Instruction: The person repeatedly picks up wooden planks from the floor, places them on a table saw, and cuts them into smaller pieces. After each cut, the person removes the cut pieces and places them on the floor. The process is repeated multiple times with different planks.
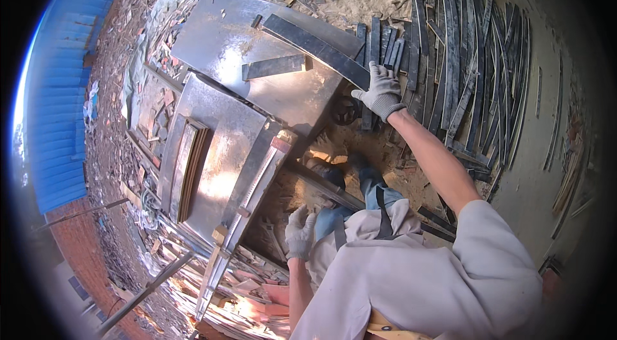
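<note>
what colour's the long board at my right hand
The long board is blackish grey, clearest in the head view.

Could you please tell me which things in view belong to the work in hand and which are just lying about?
Apparently in use:
long dark board, one end at the gloved right hand
metal table under the board
perhaps the short board on that table

Apparently lying about:
heaped dark strips on the ground
crumpled pale sheet
scattered scraps

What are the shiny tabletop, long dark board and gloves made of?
Shiny tabletop: metal, likely steel, smooth; bright glare, scuffs.
Long dark board: probably wood or plywood; flat, scuffed blackish face leaves it open.
Gloves: matte grey knit fabric, judging by ribbed-looking cuffs.
</note>
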The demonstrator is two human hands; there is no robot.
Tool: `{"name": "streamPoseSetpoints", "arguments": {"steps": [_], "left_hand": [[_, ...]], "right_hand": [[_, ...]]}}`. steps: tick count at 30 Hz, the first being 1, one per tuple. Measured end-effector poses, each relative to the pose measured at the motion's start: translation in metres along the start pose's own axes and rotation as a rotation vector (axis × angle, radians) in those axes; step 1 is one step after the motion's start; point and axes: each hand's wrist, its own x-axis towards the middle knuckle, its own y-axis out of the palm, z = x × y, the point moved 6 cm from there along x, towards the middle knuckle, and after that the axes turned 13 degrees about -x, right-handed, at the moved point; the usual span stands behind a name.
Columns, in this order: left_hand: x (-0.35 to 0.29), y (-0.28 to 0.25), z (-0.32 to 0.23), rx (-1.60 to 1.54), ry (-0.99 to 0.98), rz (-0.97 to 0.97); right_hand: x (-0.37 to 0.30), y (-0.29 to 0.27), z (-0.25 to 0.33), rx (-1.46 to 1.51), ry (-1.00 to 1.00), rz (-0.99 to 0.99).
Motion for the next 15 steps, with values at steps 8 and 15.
{"name": "streamPoseSetpoints", "arguments": {"steps": [8,15], "left_hand": [[-0.028,-0.001,0.004,0.051,0.067,-0.127],[-0.009,0.004,0.009,-0.018,0.019,-0.080]], "right_hand": [[0.050,0.048,0.007,-0.117,-0.084,0.275],[0.005,0.026,-0.040,1.420,0.043,1.103]]}}
